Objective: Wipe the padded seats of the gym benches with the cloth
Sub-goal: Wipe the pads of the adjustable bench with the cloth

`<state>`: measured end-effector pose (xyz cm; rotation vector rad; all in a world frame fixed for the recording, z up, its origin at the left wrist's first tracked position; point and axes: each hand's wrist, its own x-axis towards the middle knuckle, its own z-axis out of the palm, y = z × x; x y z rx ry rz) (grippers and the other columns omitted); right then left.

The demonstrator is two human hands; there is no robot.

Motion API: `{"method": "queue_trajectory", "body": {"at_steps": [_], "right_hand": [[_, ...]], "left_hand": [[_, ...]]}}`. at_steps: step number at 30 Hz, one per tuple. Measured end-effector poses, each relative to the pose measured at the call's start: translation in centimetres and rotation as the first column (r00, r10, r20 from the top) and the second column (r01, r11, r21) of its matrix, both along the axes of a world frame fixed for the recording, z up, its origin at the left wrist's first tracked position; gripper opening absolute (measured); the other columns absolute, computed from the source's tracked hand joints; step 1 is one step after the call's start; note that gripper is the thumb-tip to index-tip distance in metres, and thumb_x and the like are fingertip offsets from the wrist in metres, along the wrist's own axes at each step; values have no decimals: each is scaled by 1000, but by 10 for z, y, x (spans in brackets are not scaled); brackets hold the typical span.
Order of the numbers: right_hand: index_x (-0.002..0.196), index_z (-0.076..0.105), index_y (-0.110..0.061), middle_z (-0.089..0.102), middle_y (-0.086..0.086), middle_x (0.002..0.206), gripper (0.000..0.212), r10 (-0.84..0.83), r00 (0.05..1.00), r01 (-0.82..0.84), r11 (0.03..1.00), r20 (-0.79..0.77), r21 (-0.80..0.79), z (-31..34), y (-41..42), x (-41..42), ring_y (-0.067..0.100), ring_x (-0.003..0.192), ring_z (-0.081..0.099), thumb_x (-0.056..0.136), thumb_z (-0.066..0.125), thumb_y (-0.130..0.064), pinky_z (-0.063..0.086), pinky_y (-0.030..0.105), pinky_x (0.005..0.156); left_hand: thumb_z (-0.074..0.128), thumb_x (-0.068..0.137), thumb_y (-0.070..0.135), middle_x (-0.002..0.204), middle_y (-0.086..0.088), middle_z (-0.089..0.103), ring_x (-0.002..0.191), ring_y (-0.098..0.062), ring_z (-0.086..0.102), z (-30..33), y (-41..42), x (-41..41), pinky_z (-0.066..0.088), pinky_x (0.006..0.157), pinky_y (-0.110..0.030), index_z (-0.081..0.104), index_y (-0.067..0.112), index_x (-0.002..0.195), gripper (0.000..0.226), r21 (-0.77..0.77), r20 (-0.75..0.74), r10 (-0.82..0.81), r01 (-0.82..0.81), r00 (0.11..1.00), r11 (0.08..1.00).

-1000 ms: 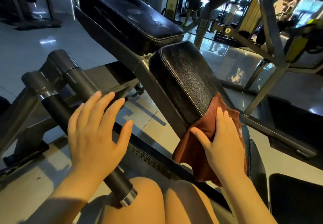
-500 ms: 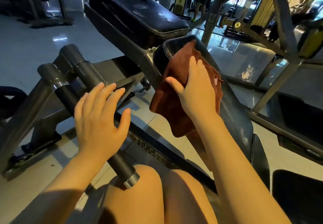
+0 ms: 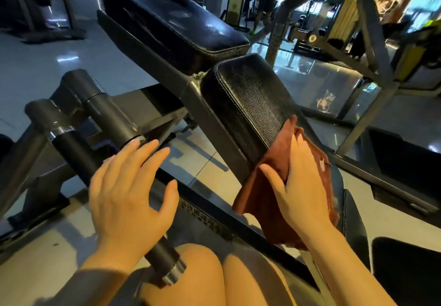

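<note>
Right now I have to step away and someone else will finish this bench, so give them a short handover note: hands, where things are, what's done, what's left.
Right hand: fingers flat, pressing the brown cloth on the near end of the seat pad.
Left hand: open, resting on the black roller bar.
Cloth: part drapes off the seat pad's side.
Done: cannot tell how much of the pad has been wiped.
Left: the back pad beyond shows smudges; wipe it, then the other benches.

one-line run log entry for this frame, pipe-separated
step: wiping seat pad | right hand: flat, pressing brown cloth at pad's near end | left hand: open on roller bar | backrest pad: untouched
</note>
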<state>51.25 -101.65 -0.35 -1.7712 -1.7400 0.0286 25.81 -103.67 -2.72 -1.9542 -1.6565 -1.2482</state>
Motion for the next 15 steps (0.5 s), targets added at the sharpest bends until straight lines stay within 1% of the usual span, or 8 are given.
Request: {"method": "queue_trajectory", "body": {"at_steps": [2,3,5,8,9,12,15], "right_hand": [[156,7,-18,13,5,163,98,10,999,-9,999,-36,35,19,22,-28,23,149,15,82,29,-77,13,44,122],[156,7,-16,13,6,163,96,29,999,-27,998,-34,56,30,35,-41,24,149,15,83,31,-73,11,42,122],[156,8,-11,12,9,163,92,50,999,-51,995,21,88,51,61,-66,25,150,13,90,38,-67,6,37,120],[155,10,-6,13,14,162,91,80,993,-89,991,91,102,74,85,-86,28,149,12,93,44,-64,11,39,121],[155,10,-6,13,14,162,92,102,990,-112,988,93,106,74,86,-87,28,149,12,92,47,-62,12,39,121],[155,12,-8,16,11,162,93,193,974,-208,969,115,131,58,71,-66,26,149,15,90,56,-57,13,41,122],[157,10,-14,13,4,163,94,243,965,-251,965,102,77,27,38,-23,21,149,13,88,57,-58,13,43,123]], "left_hand": [[48,84,38,134,-5,57,133,-22,41,-1,1,0,22,109,-39,58,17,128,50,-3,0,9,-9,1000,1000],[48,84,38,134,-5,58,133,-22,41,-2,2,0,23,109,-39,58,17,128,50,-3,4,17,-17,1000,1000],[48,85,38,134,-5,58,134,-22,42,-2,3,-2,26,108,-42,60,17,127,49,-13,17,31,-31,999,999],[48,86,36,134,-5,58,134,-23,41,-3,2,-5,27,106,-40,62,14,125,47,-15,10,32,-32,999,999],[48,86,35,134,-6,58,134,-22,41,-3,1,-6,28,106,-40,62,14,125,47,-19,6,31,-31,999,999],[46,87,35,135,-7,57,134,-23,39,-5,0,-7,31,105,-49,61,12,125,47,-43,17,29,-29,999,999],[45,87,35,134,-8,57,134,-23,40,-6,-2,-6,30,105,-49,62,11,124,47,-40,34,28,-27,999,999]]}}
